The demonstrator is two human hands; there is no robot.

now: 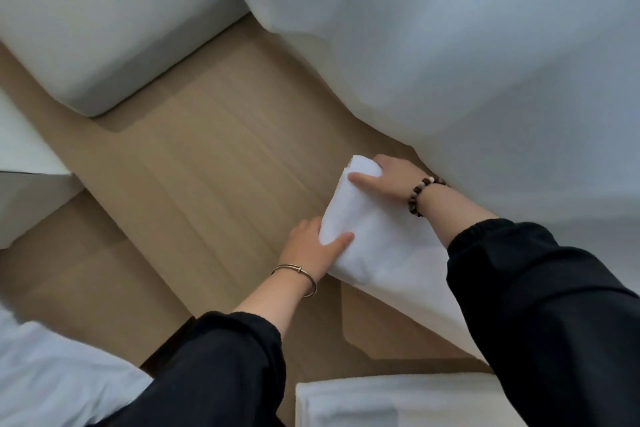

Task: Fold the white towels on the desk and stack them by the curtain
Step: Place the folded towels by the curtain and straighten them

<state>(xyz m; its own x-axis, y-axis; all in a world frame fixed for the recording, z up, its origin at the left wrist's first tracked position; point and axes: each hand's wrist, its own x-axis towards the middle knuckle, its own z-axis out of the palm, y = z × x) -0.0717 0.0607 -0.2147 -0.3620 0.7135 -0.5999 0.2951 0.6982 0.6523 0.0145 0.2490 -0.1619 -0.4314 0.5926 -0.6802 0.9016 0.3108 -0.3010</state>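
A folded white towel (374,236) is held over the wooden floor (214,163), close beside the white curtain (467,45). My left hand (317,246) grips its near left edge, thumb on top. My right hand (391,178) grips the far end, thumb pressed on the cloth, right next to the curtain's hem. Whether the towel touches the floor or sits on other towels is hidden beneath it. Another white towel (398,402) lies flat at the bottom edge of the view.
A white upholstered seat (104,28) stands at the upper left. A white furniture corner (27,177) juts in at the left edge. Pale cloth (52,374) lies at the bottom left. Both arms wear black sleeves.
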